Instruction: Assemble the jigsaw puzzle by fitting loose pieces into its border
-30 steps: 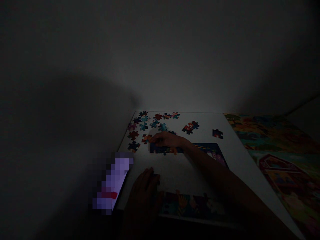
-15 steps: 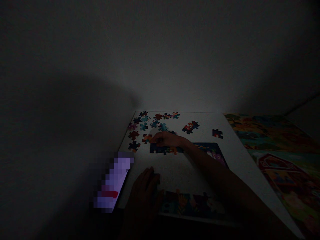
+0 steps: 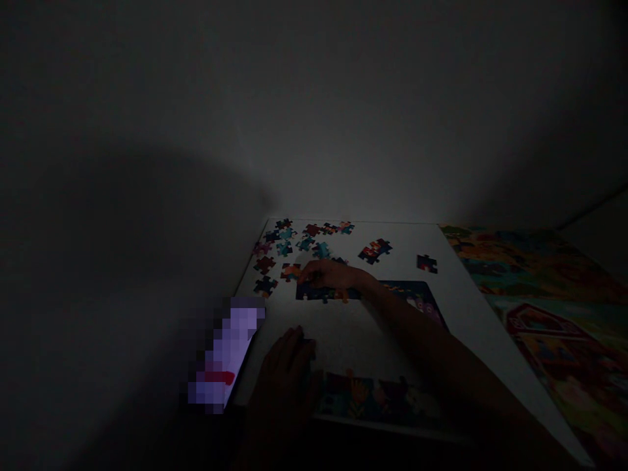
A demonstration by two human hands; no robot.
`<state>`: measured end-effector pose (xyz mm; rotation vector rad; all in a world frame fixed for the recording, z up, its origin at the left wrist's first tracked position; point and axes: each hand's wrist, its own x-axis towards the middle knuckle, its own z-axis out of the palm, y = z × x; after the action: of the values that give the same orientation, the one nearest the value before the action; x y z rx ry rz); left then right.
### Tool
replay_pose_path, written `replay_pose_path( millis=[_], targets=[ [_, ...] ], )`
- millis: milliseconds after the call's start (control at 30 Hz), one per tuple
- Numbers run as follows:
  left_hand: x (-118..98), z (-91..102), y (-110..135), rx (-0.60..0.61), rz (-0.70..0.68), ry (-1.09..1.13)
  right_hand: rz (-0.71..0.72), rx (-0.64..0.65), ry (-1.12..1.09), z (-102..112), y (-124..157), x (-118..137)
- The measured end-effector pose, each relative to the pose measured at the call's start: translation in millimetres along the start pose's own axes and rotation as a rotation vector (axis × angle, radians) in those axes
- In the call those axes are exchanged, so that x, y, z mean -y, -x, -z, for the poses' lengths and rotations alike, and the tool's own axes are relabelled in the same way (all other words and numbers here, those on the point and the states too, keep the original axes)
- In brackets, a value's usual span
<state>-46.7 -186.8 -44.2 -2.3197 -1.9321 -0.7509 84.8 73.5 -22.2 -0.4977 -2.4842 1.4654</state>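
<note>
The room is dark; a white board (image 3: 456, 288) is lit. My right hand (image 3: 330, 274) reaches across it, fingers curled down on the top left of a joined strip of puzzle pieces (image 3: 324, 294), beside an orange loose piece (image 3: 290, 271). What its fingertips hold I cannot make out. My left hand (image 3: 287, 360) lies flat on the board's near left edge, fingers stretched out, next to another joined strip of pieces (image 3: 377, 397).
Several loose puzzle pieces (image 3: 304, 239) lie at the board's far left, a joined pair (image 3: 374, 250) and a single dark piece (image 3: 426, 263) further right. A lit phone screen (image 3: 224, 355) lies left of the board. A colourful printed mat (image 3: 549, 288) lies on the right.
Nothing has moved on the board beyond a slight shift of the view; both hands stay where they were.
</note>
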Motion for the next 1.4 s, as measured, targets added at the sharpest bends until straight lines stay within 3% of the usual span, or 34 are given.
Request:
replay_pose_path(
  millis=[300, 433, 533, 633, 733, 800, 900, 1000, 1100, 1267, 1400],
  targets=[
    [2, -10.3, 8, -0.17, 0.056, 0.088, -0.029, 0.073, -0.031, 9, 2, 10],
    [4, -8.7, 10, -0.222, 0.09, 0.134, -0.056, 0.045, 0.072, 33, 14, 30],
    [8, -11.0, 10, -0.259, 0.06, 0.137, -0.058, -0.12, 0.169, 65, 42, 58],
    [14, -17.8, 11, -0.278, 0.052, 0.1, -0.067, -0.384, 0.221, 98, 84, 83],
    [19, -23.9, 9, -0.293, 0.0, 0.091, -0.119, -0.659, 0.277, 124, 128, 86],
    [23, -25.0, 8, -0.31, -0.024, 0.07, -0.186, -0.775, 0.303, 137, 155, 72],
    [29, -23.5, 7, -0.288, -0.074, 0.028, -0.331, -0.835, 0.322, 145, 183, 32],
    [37, -22.9, 10, -0.202, -0.108, 0.005, -0.464, -0.901, 0.297, 141, 197, -17],
    [45, -23.9, 14, -0.147, -0.087, 0.026, -0.503, -1.038, 0.269, 129, 200, -60],
    [44, -18.6, 15, -0.024, 0.178, 0.154, -0.508, -1.157, 0.209, 115, 199, -99],
    [35, -13.4, 10, -0.064, 0.386, 0.243, -0.502, -1.202, 0.207, 115, 197, -110]
  ],
)
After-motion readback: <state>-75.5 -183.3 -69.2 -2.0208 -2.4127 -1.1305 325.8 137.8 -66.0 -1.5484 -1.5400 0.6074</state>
